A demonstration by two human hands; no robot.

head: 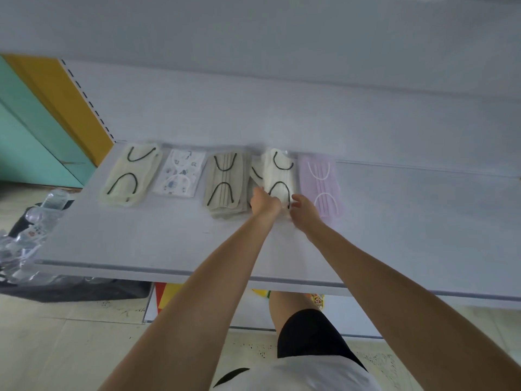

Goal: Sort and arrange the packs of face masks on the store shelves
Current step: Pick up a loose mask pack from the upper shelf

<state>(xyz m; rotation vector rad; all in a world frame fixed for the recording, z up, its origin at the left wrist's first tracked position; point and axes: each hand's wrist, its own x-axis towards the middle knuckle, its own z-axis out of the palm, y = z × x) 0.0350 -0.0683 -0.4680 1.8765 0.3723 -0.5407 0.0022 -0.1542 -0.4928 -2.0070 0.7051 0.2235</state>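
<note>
Straightening looks like the step in hand: your left hand (265, 204) and right hand (304, 210) pinch the near corners of the cream, black-looped mask pack (279, 172) on the white shelf (169, 235). Next, square it between the grey-beige mask stack (224, 182) at 9 o'clock and the lilac mask pack (321, 184) at 3.

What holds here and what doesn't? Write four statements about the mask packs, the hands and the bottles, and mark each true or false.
1. The lilac pack lies at the left end of the row. False: it is at the right end.
2. The left hand and the right hand both hold the near end of the cream pack beside the lilac one. True.
3. The printed pack lies second from the left. True.
4. The plastic bottles stand on the shelf. False: they are down on the floor, left of it.
</note>
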